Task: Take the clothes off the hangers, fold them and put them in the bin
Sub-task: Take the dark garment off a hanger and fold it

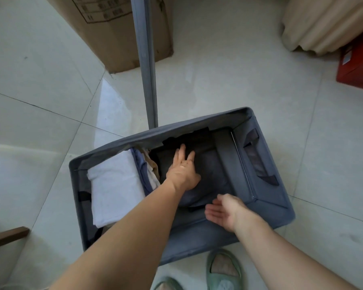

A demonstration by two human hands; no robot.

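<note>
Your right hand (224,212) hovers open, fingers relaxed, over the near rim of one grey bin (197,243); your left hand (182,170) presses flat on one dark folded garment (210,170) inside, right of one white folded garment (115,185); beyond stand one pole (147,70) and one cardboard box (113,28)

A grey fabric bin (268,203) stands on the tiled floor (228,80). Inside the bin, the left hand (183,171) presses flat, fingers straight, on a dark folded garment (212,164). The right hand (223,210) hovers palm-open over the bin's near edge; whether it touches the garment is unclear. Folded white cloth (113,185) fills the bin's left end, with blue cloth (142,170) beside it. A grey pole (147,70) rises just beyond the bin, with a cardboard box (113,28) farther beyond. A green slipper (224,271) is just in front of the bin.
</note>
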